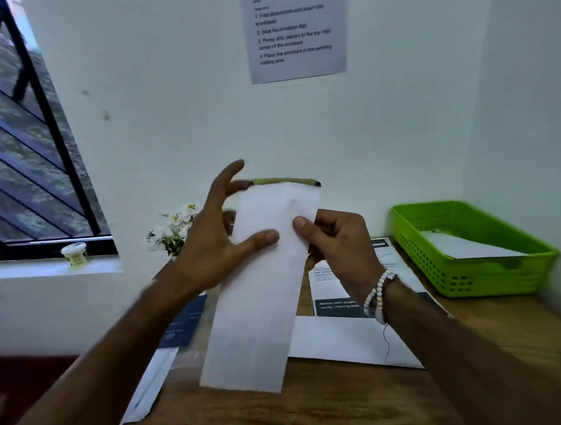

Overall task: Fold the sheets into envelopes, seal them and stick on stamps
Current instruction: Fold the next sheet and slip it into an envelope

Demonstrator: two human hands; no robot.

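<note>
Right hand (338, 242) pinches and left hand (210, 247) grips a long white paper envelope (264, 309) that I see held upright above the wooden tabletop (313, 410) (probably to seal its flap).

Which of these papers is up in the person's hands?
The long narrow white sheet, held between the left hand and right hand. Others lie on the desk, sit in the green basket or hang on the wall.

Dim room, window light left, motion blur, wide-angle warp

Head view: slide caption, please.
Left hand and right hand hold a long white paper sheet above the wooden desk.
</note>
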